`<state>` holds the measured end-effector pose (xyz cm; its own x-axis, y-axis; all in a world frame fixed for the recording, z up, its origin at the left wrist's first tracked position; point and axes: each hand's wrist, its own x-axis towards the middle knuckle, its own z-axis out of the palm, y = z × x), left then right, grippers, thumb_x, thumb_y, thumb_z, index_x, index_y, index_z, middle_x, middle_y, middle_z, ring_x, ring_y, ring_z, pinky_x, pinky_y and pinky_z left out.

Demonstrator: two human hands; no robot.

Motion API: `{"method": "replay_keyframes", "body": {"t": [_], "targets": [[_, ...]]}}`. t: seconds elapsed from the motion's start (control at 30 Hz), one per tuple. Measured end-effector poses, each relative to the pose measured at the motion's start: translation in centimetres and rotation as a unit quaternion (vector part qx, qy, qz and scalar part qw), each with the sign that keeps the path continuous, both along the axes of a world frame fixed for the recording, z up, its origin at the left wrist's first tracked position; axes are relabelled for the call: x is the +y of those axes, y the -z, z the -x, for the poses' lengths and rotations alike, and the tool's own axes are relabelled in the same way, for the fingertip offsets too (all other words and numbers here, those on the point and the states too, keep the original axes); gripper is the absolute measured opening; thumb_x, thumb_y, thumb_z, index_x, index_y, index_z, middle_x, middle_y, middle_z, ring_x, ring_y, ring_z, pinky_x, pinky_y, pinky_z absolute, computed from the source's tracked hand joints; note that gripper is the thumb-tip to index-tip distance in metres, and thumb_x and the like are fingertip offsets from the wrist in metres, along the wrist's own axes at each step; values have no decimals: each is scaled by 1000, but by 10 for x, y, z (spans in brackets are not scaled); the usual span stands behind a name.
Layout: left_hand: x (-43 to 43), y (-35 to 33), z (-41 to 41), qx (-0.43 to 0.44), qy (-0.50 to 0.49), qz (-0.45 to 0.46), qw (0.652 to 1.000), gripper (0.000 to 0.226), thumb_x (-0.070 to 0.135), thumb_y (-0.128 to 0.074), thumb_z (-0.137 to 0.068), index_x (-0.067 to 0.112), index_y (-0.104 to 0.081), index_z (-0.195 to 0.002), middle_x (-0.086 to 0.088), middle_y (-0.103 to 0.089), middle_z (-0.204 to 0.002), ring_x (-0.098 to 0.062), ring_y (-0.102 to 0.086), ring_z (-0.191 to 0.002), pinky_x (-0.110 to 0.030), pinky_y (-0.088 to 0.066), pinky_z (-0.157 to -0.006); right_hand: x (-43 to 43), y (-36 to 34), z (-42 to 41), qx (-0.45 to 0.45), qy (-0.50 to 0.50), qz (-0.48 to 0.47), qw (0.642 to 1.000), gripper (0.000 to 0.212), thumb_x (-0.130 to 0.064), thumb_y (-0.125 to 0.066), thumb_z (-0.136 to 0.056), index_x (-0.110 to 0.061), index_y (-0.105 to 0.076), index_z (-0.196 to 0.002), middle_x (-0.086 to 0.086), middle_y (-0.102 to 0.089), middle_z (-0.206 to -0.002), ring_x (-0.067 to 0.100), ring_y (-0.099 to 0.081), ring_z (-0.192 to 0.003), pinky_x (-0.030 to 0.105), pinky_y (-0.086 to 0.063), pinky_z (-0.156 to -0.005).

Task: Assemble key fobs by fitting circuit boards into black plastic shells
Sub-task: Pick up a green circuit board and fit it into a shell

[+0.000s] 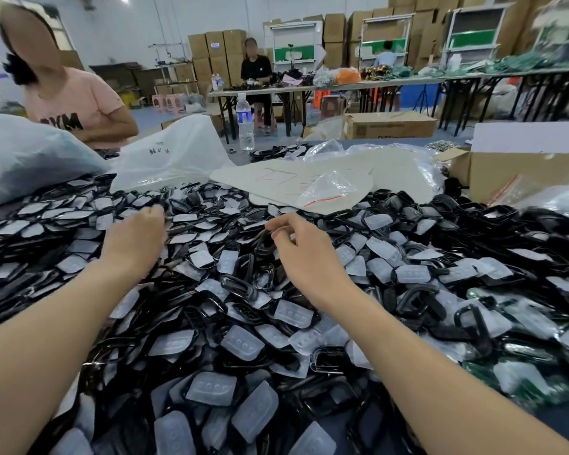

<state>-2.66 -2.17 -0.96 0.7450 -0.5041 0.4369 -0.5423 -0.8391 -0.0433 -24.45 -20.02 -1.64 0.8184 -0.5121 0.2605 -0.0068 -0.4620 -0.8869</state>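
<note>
Heaping across the worktable (552, 425), black shells (240, 286) lie before stacked cardboard boxes (216, 44).

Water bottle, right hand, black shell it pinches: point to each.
water bottle (244, 117): head view, on its blue label.
right hand (304, 257): head view, back of the hand.
black shell (263, 244): head view, rim below the fingertips.

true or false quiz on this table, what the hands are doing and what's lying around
The right hand pinches a black shell. True.
The water bottle lies on its side in the pile. False: it stands upright beyond the pile.
Translucent white pads are mixed among the shells. True.
The left hand rests on the cardboard box. False: it is over the pile, far from the box at the right.
</note>
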Motion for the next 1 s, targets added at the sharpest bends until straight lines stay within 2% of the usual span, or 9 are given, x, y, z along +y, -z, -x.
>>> {"method": "replay_keyframes", "body": {"t": [0.1, 0.2, 0.27, 0.33, 0.47, 0.57, 0.67, 0.8, 1.0], "targets": [[-10, -24, 15, 90, 53, 228, 968, 12, 25, -61, -98, 13, -61, -100, -3, -65, -87, -26, -59, -79, -34, -42, -70, -3, -2, 1, -10, 7, -26, 1000, 25, -19, -43, -104, -31, -63, -111, -16, -64, -96, 2, -57, -64, 17, -43, -54], [-35, -40, 48, 315, 134, 421, 840, 7, 13, -65, -94, 14, -65, -101, -5, -72, -97, -15, -67, -77, -21, -52, -67, -5, -5, 8, -23, 11, -75, 997, 24, -20, -43, -104, -33, -62, -112, -17, -64, -101, 7, -62, -80, 11, -44, -62], [-51, -37, 79, 401, 179, 468, 767, 9, 11, -65, -95, 13, -65, -104, -9, -73, -104, -13, -71, -77, -19, -55, -68, -9, -7, 18, -37, 9, -102, 994, 20, -26, -45, -105, -35, -60, -114, -16, -64, -104, 11, -62, -81, 15, -47, -69], [-67, -26, 116, 429, 198, 480, 739, 9, 12, -65, -95, 13, -66, -104, -4, -75, -98, -11, -71, -73, -24, -58, -72, -15, -7, 32, -51, 4, -125, 991, 18, -34, -47, -105, -35, -60, -117, -13, -65, -110, 7, -65, -87, 27, -53, -83], [-97, 2, 187, 451, 228, 489, 711, 8, 14, -63, -97, 14, -70, -101, 7, -74, -76, -6, -67, -67, -24, -57, -71, -29, 1, 74, -63, 4, -150, 987, 17, -43, -54, -101, -38, -64, -115, -14, -68, -108, -1, -64, -81, 22, -53, -72], [-115, 16, 230, 431, 248, 475, 726, 8, 15, -64, -96, 17, -70, -100, 4, -76, -82, -6, -69, -71, -21, -56, -68, -40, 12, 111, -71, 24, -168, 983, 11, -33, -61, -100, -34, -68, -109, -14, -72, -95, 2, -65, -76, 19, -52, -61], [-133, 27, 264, 447, 262, 478, 710, 10, 15, -64, -96, 21, -71, -97, 6, -77, -85, -6, -70, -77, -25, -57, -74, -53, 23, 145, -87, 61, -177, 978, 12, -24, -65, -98, -27, -72, -107, -10, -76, -91, 1, -69, -83, 20, -56, -69], [-156, 42, 304, 467, 273, 482, 690, 4, 20, -67, -95, 23, -70, -97, 6, -75, -86, -10, -70, -82, -33, -57, -83, -70, 33, 187, -102, 87, -184, 974, 14, -20, -66, -98, -21, -75, -108, -5, -78, -88, 4, -69, -74, 15, -52, -59], [-181, 51, 339, 479, 297, 484, 669, 5, 28, -68, -95, 32, -71, -95, 2, -75, -88, -19, -74, -83, -30, -60, -75, -89, 43, 224, -122, 119, -175, 970, 16, -24, -68, -96, -38, -75, -90, -11, -78, -87, 4, -70, -76, 15, -51, -60]]}}
